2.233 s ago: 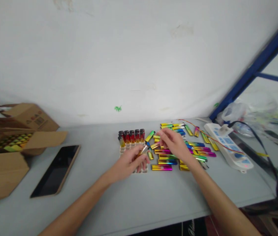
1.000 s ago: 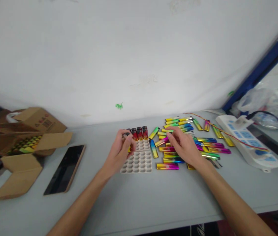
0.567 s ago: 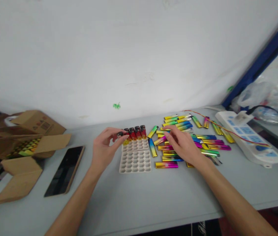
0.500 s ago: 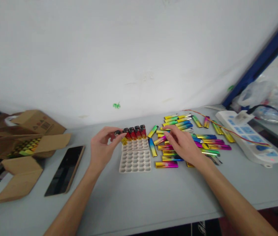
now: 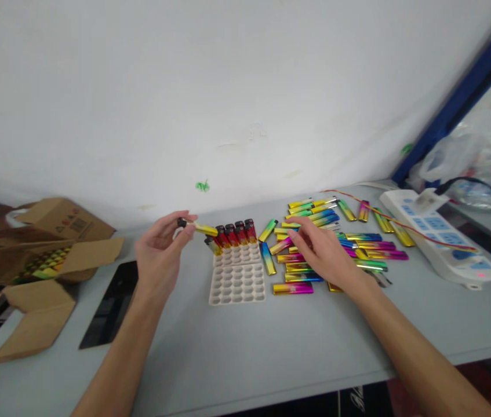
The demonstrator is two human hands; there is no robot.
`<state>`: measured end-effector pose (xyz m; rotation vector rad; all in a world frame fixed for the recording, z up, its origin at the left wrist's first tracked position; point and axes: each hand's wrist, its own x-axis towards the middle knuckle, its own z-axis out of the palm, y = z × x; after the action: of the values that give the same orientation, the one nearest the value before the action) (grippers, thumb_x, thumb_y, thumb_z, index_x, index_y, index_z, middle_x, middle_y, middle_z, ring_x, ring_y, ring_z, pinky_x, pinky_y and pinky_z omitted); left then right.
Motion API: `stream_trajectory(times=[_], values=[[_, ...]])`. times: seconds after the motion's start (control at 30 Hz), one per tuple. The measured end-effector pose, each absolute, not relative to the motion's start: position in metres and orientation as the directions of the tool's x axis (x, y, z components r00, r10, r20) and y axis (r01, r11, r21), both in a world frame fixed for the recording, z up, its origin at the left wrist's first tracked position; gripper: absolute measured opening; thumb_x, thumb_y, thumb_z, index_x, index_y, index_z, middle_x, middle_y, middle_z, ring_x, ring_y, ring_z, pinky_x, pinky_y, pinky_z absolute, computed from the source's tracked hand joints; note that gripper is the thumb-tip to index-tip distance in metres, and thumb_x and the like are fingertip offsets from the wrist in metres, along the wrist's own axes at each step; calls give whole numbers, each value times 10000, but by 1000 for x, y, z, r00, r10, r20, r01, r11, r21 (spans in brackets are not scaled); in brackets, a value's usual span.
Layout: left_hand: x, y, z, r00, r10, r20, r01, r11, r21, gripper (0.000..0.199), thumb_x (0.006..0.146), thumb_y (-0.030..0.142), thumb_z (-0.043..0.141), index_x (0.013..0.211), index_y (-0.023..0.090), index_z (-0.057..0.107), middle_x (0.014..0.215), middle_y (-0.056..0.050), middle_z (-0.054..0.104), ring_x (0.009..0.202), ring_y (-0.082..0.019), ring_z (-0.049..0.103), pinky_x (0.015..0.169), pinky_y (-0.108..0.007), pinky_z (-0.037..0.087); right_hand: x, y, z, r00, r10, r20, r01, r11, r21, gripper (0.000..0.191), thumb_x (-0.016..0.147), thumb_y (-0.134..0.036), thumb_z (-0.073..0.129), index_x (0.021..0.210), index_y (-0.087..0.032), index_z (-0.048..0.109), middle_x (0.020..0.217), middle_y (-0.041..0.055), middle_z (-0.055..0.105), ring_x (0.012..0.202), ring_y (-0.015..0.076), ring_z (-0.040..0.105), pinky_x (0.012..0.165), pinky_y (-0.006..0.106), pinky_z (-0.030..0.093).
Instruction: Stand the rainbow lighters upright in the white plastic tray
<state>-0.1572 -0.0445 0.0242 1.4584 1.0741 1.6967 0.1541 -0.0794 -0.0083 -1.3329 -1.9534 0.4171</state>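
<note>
My left hand [image 5: 158, 252] pinches a yellow lighter [image 5: 206, 230] by its black top, tilted nearly level, just left of and above the white tray [image 5: 237, 285]. Several red lighters [image 5: 237, 234] with black tops stand in the tray's back row, and a darker one is at that row's left end. The front part of the tray shows bare hexagonal pockets. On the right, my right hand [image 5: 326, 252] rests over a spread of shiny multicoloured lighters [image 5: 293, 288]; its thumb and forefinger are close together, and what lies between them is too small to tell.
An open cardboard box [image 5: 71, 223] holding yellow-green lighters is at the left, with a black phone [image 5: 110, 307] beside it, partly behind my left arm. A white power strip [image 5: 440, 237] with cables lies at the right, near plastic bags [image 5: 458, 162].
My left hand has moved left and slightly up, away from the tray's back row, and a yellow lighter now shows in its fingers. My right hand has hardly moved.
</note>
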Motion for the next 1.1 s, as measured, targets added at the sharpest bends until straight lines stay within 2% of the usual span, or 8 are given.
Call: stream_trajectory(times=[0.1, 0.23, 0.3, 0.4, 0.5, 0.67, 0.8, 1.1], values=[[-155, -50, 24, -71, 888, 454, 145, -441, 886, 334, 797, 250, 852, 1119, 205, 776, 1129, -88, 787, 1074, -216, 724, 936, -334, 592, 154, -79, -8, -206, 903, 377, 672, 411, -616, 326, 1098, -381, 440, 1328, -191, 574, 791, 14, 693, 673, 207, 646, 685, 304, 433], [-153, -53, 17, 111, 863, 493, 286, -503, 816, 262, 869, 288, 790, 1108, 181, 781, 1127, -101, 785, 1061, -235, 735, 1027, -409, 583, 155, -79, -10, -208, 902, 378, 674, 412, -613, 327, 1099, -386, 438, 1331, -198, 571, 796, 17, 694, 673, 209, 648, 684, 305, 436], [-153, -53, 16, 202, 816, 541, 417, -572, 707, 244, 897, 296, 758, 1120, 199, 780, 1129, -89, 779, 1060, -229, 729, 1036, -406, 579, 155, -79, -10, -209, 904, 372, 674, 409, -616, 331, 1099, -387, 437, 1342, -200, 564, 805, 18, 698, 672, 207, 650, 685, 305, 443], [-154, -54, 19, 314, 756, 575, 616, -623, 482, 221, 938, 287, 706, 1141, 225, 770, 1128, -66, 775, 1033, -210, 729, 1005, -370, 583, 155, -79, -10, -209, 906, 369, 676, 406, -615, 326, 1097, -383, 442, 1340, -202, 564, 811, 20, 702, 682, 210, 658, 694, 309, 455], [-153, -56, 24, 400, 737, 545, 669, -641, 376, 227, 976, 294, 655, 1174, 226, 744, 1128, -57, 783, 1003, -198, 740, 961, -341, 592, 155, -79, -9, -213, 904, 370, 672, 410, -617, 317, 1098, -383, 438, 1329, -210, 570, 809, 19, 705, 688, 210, 662, 696, 311, 465], [-157, -56, 27, 451, 740, 499, 679, -647, 347, 226, 974, 314, 652, 1158, 217, 739, 1127, -71, 776, 1065, -221, 714, 991, -364, 577, 156, -79, -9, -212, 908, 361, 677, 403, -616, 319, 1099, -391, 426, 1318, -214, 577, 807, 19, 706, 646, 200, 645, 671, 307, 467], [-165, -52, 27, 440, 771, 460, 685, -620, 383, 228, 946, 382, 681, 1098, 233, 764, 1118, -83, 761, 1072, -245, 702, 998, -386, 569, 160, -78, -8, -200, 898, 392, 700, 411, -584, 343, 1097, -394, 423, 1333, -205, 585, 791, 21, 689, 654, 205, 642, 692, 314, 460], [-167, -45, 21, 388, 792, 472, 665, -595, 452, 275, 922, 485, 681, 1058, 276, 795, 1071, -80, 756, 1020, -259, 707, 958, -386, 560, 177, -73, -5, -89, 882, 464, 747, 367, -555, 363, 1094, -441, 416, 1287, -200, 608, 697, -7, 624, 604, 192, 592, 656, 296, 425]])
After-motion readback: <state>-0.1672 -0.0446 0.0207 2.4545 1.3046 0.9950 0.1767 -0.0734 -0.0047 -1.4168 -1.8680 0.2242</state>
